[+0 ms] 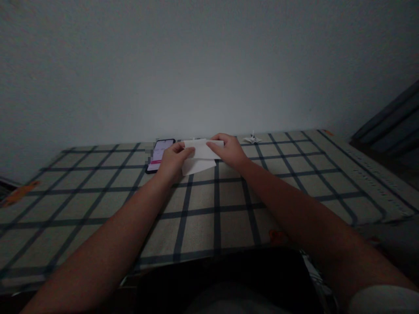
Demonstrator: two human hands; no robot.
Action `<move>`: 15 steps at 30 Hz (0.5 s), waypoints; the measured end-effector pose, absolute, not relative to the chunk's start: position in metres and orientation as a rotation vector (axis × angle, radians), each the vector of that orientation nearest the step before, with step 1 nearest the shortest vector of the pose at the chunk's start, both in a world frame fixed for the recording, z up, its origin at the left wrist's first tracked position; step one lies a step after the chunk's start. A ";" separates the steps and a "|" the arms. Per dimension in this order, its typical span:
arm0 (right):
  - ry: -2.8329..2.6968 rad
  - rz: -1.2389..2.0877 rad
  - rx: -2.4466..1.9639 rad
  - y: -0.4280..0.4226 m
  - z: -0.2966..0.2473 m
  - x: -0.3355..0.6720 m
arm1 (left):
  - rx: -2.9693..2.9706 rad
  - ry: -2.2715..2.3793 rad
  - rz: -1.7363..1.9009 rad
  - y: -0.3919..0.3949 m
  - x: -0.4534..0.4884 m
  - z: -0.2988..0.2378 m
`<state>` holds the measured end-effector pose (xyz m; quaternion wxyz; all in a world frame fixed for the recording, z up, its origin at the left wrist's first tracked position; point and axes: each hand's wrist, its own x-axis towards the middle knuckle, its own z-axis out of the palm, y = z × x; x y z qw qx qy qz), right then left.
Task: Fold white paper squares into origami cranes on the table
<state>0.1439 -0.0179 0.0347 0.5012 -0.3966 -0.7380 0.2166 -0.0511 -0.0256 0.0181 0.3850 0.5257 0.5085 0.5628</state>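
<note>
A folded sheet of white paper (201,150) is stretched between my two hands near the far side of the table. My left hand (176,158) pinches its left end, thumb on top. At the right end my right hand (228,149) grips it, thumb lying on the front face and fingers behind. Below the upper band, another white paper flap (198,166) slants down toward the tablecloth; whether it is part of the same sheet I cannot tell. Just left of my left hand lies a phone (160,155) with its screen lit.
A checked tablecloth (203,226) covers the table, which stands against a plain wall (209,69). A small white folded paper piece (252,139) sits by the wall, right of my hands. Dark slatted furniture (393,117) is at the far right.
</note>
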 end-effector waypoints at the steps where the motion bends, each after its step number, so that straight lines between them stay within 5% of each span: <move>1: -1.814 0.507 -0.965 -0.017 0.034 0.145 | 1.417 1.349 1.476 -0.025 -0.052 0.019; 7: -1.983 0.437 -0.913 -0.018 0.033 0.144 | 2.056 1.345 1.340 -0.032 -0.057 0.026; 15: -1.993 0.449 -0.787 -0.018 0.033 0.142 | 2.208 1.336 1.340 -0.036 -0.055 0.024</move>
